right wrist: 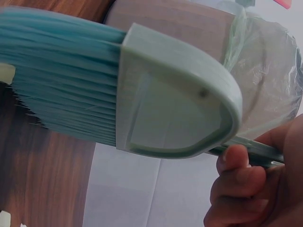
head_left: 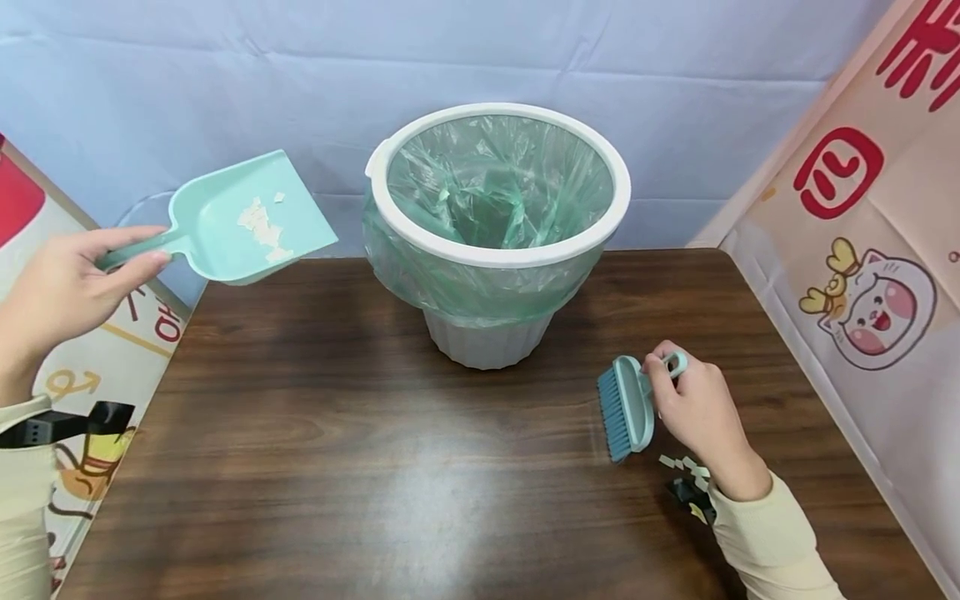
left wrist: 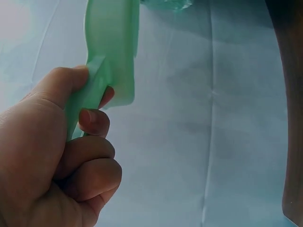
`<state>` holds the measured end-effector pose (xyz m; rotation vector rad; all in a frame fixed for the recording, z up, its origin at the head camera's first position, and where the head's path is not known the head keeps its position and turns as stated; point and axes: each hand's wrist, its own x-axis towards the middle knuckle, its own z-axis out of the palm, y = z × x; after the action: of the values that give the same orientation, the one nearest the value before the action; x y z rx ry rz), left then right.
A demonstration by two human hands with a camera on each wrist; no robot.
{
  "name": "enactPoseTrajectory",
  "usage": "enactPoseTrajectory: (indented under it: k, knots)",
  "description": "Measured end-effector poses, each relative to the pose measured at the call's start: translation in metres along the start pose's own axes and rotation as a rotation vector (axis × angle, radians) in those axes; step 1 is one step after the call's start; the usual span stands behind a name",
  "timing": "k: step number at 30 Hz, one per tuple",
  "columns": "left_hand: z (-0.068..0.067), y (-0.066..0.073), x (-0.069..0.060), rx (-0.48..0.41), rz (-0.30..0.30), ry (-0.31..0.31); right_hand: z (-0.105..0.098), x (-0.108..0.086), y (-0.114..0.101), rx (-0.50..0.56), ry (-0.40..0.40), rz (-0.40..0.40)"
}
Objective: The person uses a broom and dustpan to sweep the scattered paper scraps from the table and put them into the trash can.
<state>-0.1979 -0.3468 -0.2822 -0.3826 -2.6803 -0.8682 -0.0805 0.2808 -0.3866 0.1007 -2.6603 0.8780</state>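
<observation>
My left hand [head_left: 71, 287] grips the handle of a mint-green dustpan [head_left: 225, 221], held up at the left above the table's back corner. Pale paper-like scraps [head_left: 261, 227] lie in the pan. In the left wrist view, fingers curl round the dustpan's handle [left wrist: 87, 97]. Over the right side of the table, my right hand [head_left: 693, 400] holds a small teal-bristled brush [head_left: 628, 408] by its handle. The right wrist view shows the brush's bristles [right wrist: 66, 78] close up. More pale scraps [head_left: 686, 467] lie on the table beside my right wrist.
A white trash bin [head_left: 487, 342] with a green plastic liner [head_left: 480, 287] stands at the back middle of the dark wooden table [head_left: 360, 450]. Light blue cloth [head_left: 315, 83] hangs behind. Printed panels [head_left: 862, 275] flank both sides.
</observation>
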Motion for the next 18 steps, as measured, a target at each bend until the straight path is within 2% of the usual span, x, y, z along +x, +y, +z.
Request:
enactPoseTrajectory:
  k: [7,11,18]
  knots:
    - [-0.01,0.013,0.008,0.027,0.017,0.048,0.001,0.0,0.002,-0.008,0.008,0.005]
    - [-0.015,0.023,0.017,0.033,0.04,0.066,0.001,0.0,0.001,-0.003,0.007,0.007]
    - [-0.023,0.048,0.039,0.072,0.11,0.035,0.0,-0.001,0.001,-0.006,0.0,0.025]
